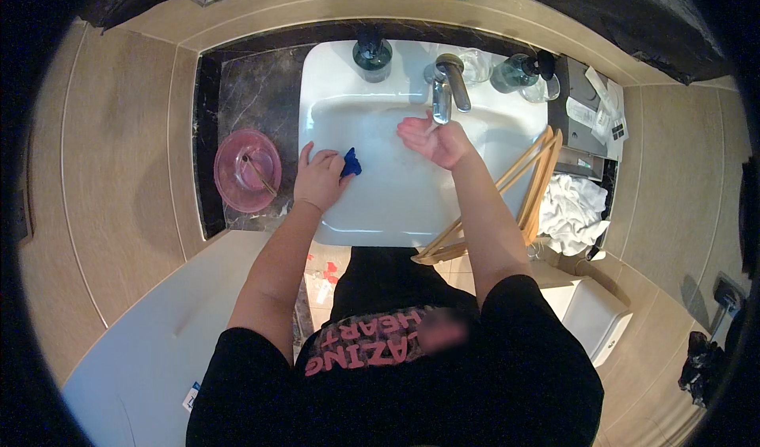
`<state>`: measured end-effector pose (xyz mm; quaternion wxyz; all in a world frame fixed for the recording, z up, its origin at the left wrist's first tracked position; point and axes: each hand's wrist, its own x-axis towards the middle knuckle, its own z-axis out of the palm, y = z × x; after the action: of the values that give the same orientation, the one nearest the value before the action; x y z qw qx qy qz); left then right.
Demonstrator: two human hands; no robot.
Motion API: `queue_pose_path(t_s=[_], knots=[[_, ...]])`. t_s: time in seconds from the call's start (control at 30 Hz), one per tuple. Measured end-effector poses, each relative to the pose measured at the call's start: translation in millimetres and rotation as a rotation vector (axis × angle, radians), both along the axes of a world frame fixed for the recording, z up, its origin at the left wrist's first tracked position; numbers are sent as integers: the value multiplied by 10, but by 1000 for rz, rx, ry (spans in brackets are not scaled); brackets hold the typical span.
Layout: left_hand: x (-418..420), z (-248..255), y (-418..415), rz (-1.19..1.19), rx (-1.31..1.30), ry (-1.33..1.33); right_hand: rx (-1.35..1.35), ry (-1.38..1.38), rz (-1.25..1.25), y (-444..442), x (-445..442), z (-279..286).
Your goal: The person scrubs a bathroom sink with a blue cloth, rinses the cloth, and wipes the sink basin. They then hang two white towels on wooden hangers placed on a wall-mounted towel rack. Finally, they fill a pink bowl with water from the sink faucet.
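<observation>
My left hand [322, 175] is at the left side of the white washbasin [404, 221], its fingers closed on a small crumpled dark-blue piece [351, 163], perhaps cloth. Under the chrome tap [441, 94] my right hand [438, 141] is held palm up, fingers loosely apart, with nothing in it. A thin stream of water falls from the spout onto that palm. Pale, cloudy-looking water seems to cover the basin floor.
A pink plastic bowl [228, 177] with a thin stick stands left on the dark counter. Wooden hangers [537, 189] lean over the basin's right edge, near my right forearm. Pump bottles [373, 61] and a glass [476, 66] line the back. White cloth [573, 215] lies right.
</observation>
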<state>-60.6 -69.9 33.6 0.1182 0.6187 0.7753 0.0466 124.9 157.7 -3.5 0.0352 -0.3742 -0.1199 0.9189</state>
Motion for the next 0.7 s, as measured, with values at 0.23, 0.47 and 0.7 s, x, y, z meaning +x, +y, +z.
queue_pose_path(t_s=[0.23, 0.47, 0.7], knots=[[10, -4, 4, 2, -5, -6, -39, 248, 16, -5, 138, 147], [27, 27, 25, 8, -26, 1, 203, -146, 191, 34, 187, 51], [9, 6, 41, -2, -10, -9, -26, 298, 187, 173, 224, -195]])
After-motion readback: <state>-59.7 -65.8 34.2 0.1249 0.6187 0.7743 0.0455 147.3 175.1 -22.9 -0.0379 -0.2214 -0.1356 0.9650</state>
